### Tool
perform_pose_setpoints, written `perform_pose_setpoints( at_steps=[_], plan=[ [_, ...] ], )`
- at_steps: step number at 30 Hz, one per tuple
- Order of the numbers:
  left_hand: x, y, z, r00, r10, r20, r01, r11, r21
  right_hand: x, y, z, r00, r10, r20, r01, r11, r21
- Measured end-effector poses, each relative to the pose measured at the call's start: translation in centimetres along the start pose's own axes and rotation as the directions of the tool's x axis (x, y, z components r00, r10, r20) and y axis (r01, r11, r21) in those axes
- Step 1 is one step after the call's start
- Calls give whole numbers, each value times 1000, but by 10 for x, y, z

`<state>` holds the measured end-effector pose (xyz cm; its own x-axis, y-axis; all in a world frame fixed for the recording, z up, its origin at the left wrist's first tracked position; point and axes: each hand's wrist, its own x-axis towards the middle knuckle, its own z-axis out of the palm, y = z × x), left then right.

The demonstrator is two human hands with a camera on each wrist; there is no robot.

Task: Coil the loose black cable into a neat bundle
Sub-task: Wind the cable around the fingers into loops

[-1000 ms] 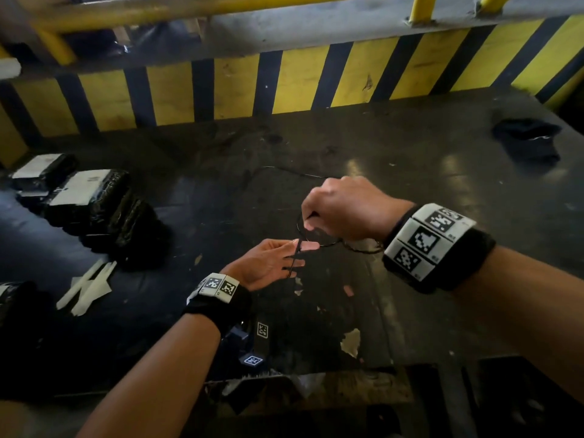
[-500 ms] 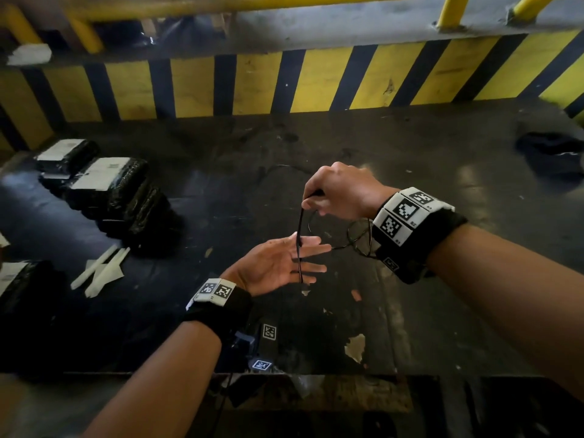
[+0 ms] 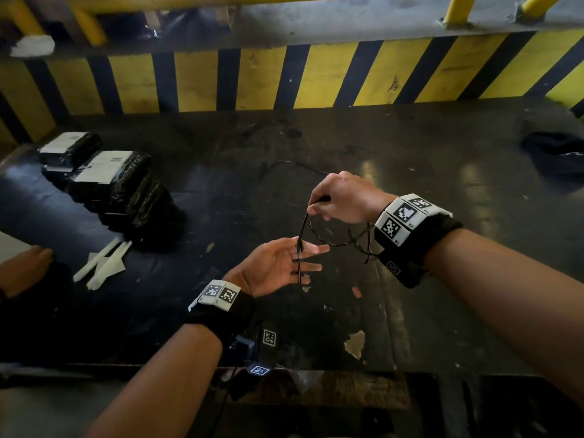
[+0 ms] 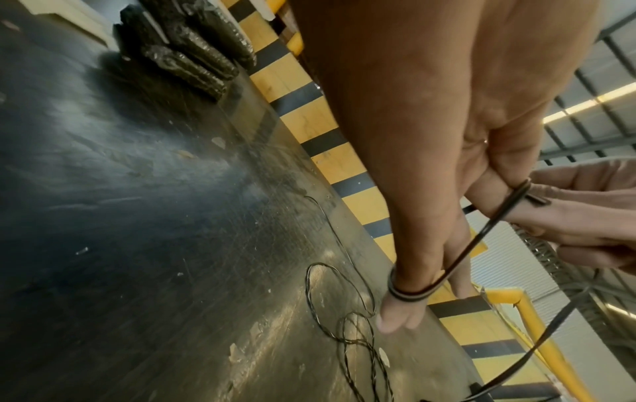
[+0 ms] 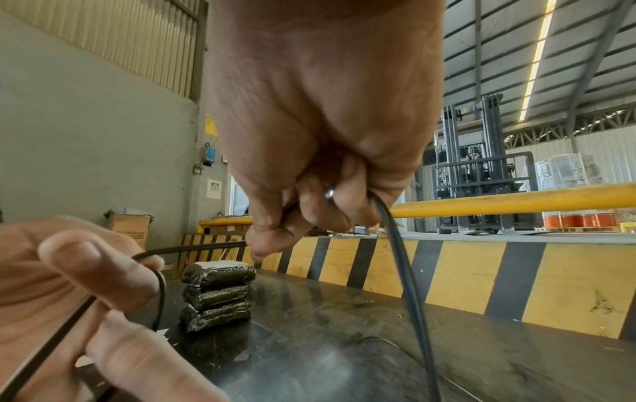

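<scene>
The black cable is wound round the straight fingers of my left hand, which lies palm up above the dark table. My right hand hovers above and to the right, pinching the cable between thumb and fingertips, with a taut stretch running down to the left fingers. Loose loops hang under my right wrist. In the left wrist view the turns band the fingers, and thin slack lies on the table.
Black wrapped packs with white labels stand at the left, white strips in front of them. A dark cloth lies far right. A yellow-and-black striped barrier closes the back. The table's near edge runs below my wrists.
My right hand has risen up and away from the left fingers, drawing the cable taut between them. The left hand has stayed palm up with its fingers straighter.
</scene>
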<state>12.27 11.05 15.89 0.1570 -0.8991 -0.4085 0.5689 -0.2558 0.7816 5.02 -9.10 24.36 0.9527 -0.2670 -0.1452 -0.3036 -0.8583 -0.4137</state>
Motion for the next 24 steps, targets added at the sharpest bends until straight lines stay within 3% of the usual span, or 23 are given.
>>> perform_pose_setpoints(
  at_steps=[3,8,13,17,19,24],
  plan=[
    [-3,-1,2,1000,-11,-24,11,1000,-1,0,4,3,1000,-1,12,1,1000,-14],
    [-9,2,5,999,43,-3,-42,987,154,3,14,12,999,-31,29,30,999,31],
    [-15,15,2,989,84,125,-103,982,156,-7,38,34,999,-53,9,46,937,347],
    [-12,29,6,972,135,193,-160,980,117,-34,45,80,990,87,111,-134,820,556],
    [-7,35,9,972,151,180,-173,979,112,-47,40,109,983,68,173,-156,804,574],
    [9,32,-5,990,133,45,-138,980,142,-69,15,139,981,-60,182,-44,855,517]
  ],
)
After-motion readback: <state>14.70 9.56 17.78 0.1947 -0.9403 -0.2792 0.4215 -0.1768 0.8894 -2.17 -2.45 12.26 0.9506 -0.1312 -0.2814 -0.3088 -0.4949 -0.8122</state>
